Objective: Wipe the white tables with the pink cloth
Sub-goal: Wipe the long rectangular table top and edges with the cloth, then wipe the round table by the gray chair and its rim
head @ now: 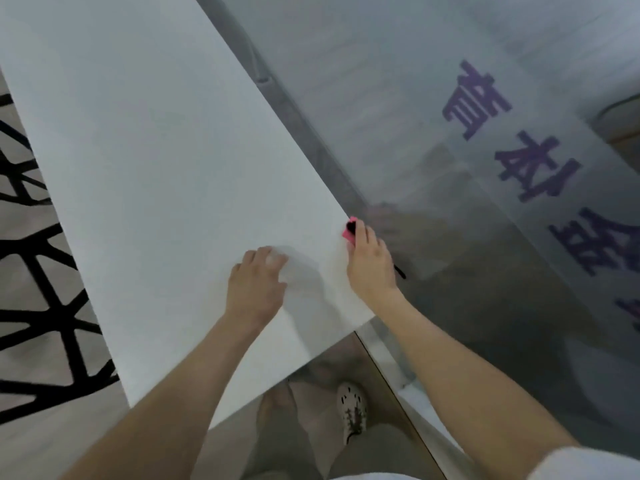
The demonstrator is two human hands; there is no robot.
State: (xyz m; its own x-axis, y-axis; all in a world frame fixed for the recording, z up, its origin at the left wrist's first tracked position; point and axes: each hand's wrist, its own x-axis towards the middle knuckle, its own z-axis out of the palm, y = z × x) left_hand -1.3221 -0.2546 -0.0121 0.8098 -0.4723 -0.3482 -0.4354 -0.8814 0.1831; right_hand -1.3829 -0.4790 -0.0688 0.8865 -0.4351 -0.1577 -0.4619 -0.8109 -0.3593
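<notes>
At the right edge of the frame's middle we see the fingers of the right hand (370, 261) curled over the pink cloth (347, 234), pinching it against the long edge of the white table (156, 168). Only a small corner of the cloth shows past the fingertips, right at the table's rim. A thin black thing sits against the fingers and pokes out again below the hand; we cannot tell what it is.

Just left of that, the left hand (258, 282) rests on the tabletop, back up, fingers loosely bent with their tips on the surface and nothing in them. The tips are blurred.

Both bare forearms run down from the hands to the lower edge of the frame, with a white sleeve (588, 462) at the lower right corner.

The table stretches from the lower middle up to the upper left. Along its right side stands a glass wall (398, 81) bearing purple characters (519, 161). Below the table's near edge we see a pale shoe (351, 412) on the floor, and at the far left a floor with a black line pattern (31, 271).
</notes>
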